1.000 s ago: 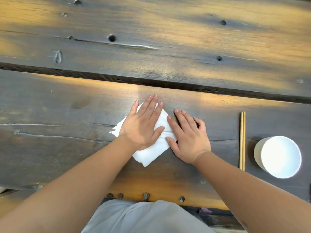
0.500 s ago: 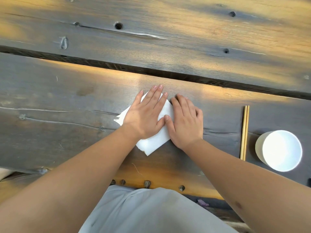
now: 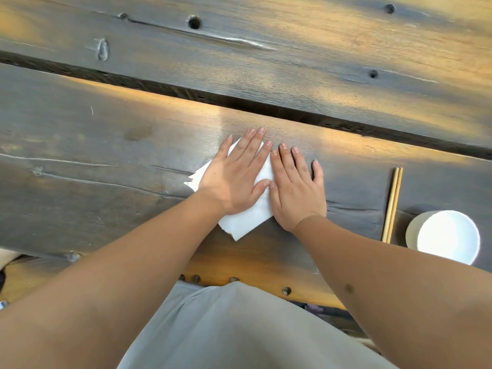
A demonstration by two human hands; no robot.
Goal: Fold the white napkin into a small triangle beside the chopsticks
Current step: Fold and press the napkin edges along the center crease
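The white napkin [image 3: 246,221] lies folded on the dark wooden table [image 3: 106,145], one corner pointing toward me. My left hand [image 3: 235,177] rests flat on top of it, fingers spread, covering most of it. My right hand [image 3: 295,189] lies flat along the napkin's right edge, partly on the paper and partly on the wood. Neither hand grips anything. A pair of wooden chopsticks [image 3: 392,205] lies straight on the table well to the right of my right hand.
A white paper cup [image 3: 445,237] stands just right of the chopsticks. A dark gap [image 3: 239,101] between two planks runs across the table beyond my hands. The table's near edge, with bolt heads [image 3: 286,290], is close to my lap.
My right hand has slid up along the napkin's right edge, its fingers now level with my left hand's. The left hand stays pressed on the napkin.
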